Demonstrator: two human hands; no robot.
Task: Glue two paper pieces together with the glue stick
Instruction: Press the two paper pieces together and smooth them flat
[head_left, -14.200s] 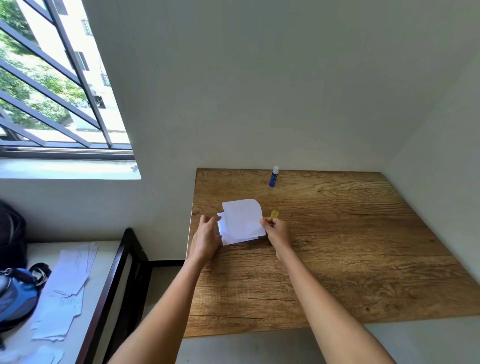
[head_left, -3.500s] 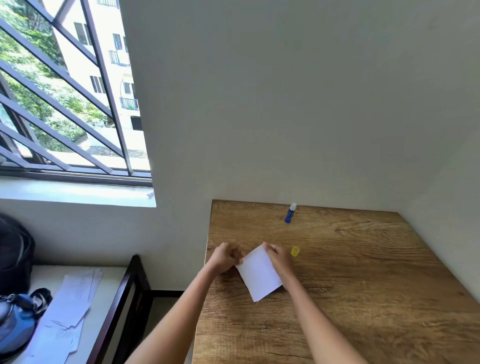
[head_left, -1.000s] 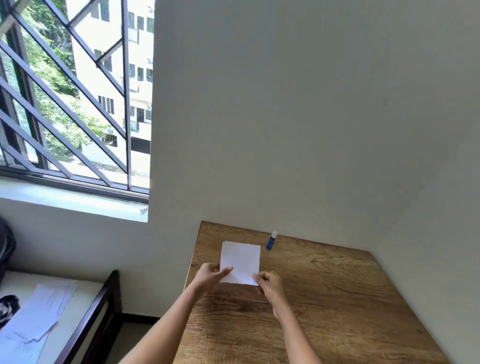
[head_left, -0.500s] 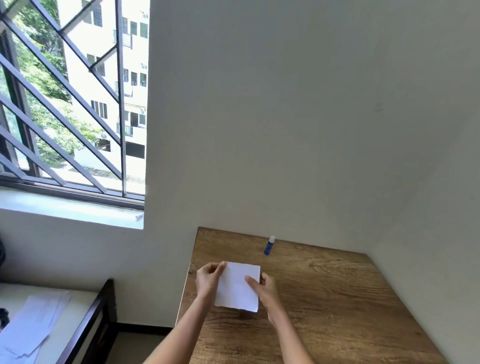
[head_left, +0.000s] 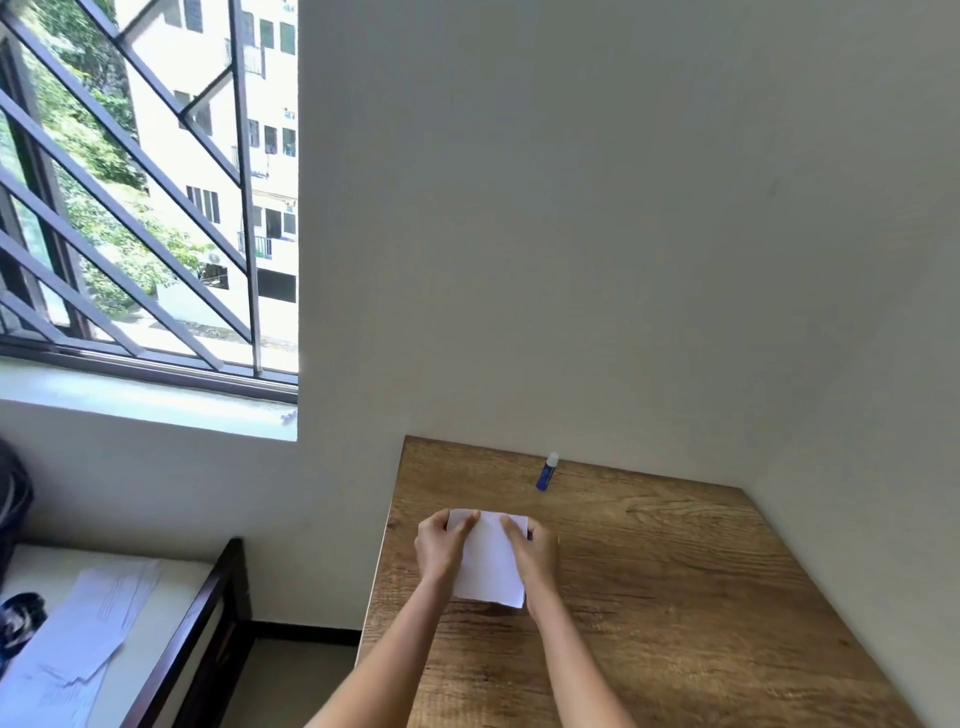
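Both forearms reach forward; left hand (head_left: 440, 545) and right hand (head_left: 535, 550) side by side, fingers curled

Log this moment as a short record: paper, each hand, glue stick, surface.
paper: white paper, held over the wooden table at its near left part
left hand: left hand grips the paper's left edge near the top
right hand: right hand grips the right edge near the top
glue stick: blue glue stick stands uncapped by the wall, apart from both hands
cap: not visible
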